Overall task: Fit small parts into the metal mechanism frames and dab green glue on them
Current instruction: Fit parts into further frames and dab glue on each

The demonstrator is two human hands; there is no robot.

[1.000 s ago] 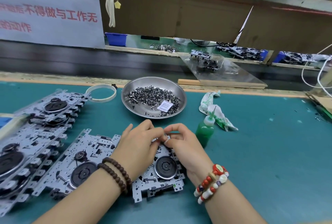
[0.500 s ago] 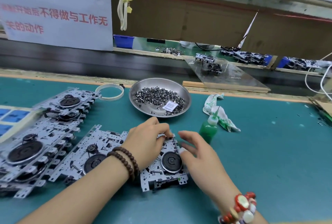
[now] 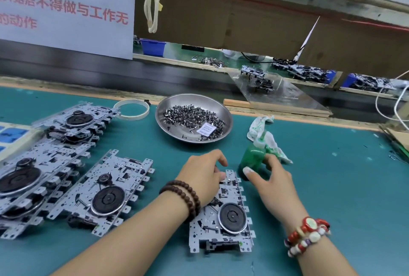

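Note:
A metal mechanism frame (image 3: 230, 216) with a black round wheel lies on the green mat in front of me. My left hand (image 3: 203, 176) lies over its far end, fingers curled down onto the top edge. Just right of that end stands the green glue bottle (image 3: 252, 156) with a white nozzle. My right hand (image 3: 272, 182) is round it, thumb at its left base and fingers on its right side. A steel bowl (image 3: 177, 101) holding several small dark parts (image 3: 192, 114) and a paper tag stands behind the hands.
A second frame (image 3: 106, 191) lies left of my forearm, with stacked frames (image 3: 26, 178) beyond it at the left edge. A white ring (image 3: 131, 108) sits by the bowl, and a green-stained rag (image 3: 261, 125) lies behind the bottle. A clear plastic sheet (image 3: 287, 96) leans at the back.
My right hand has left the frame, moved right and forward, and closed round the glue bottle. My left hand has stayed on the frame's far end.

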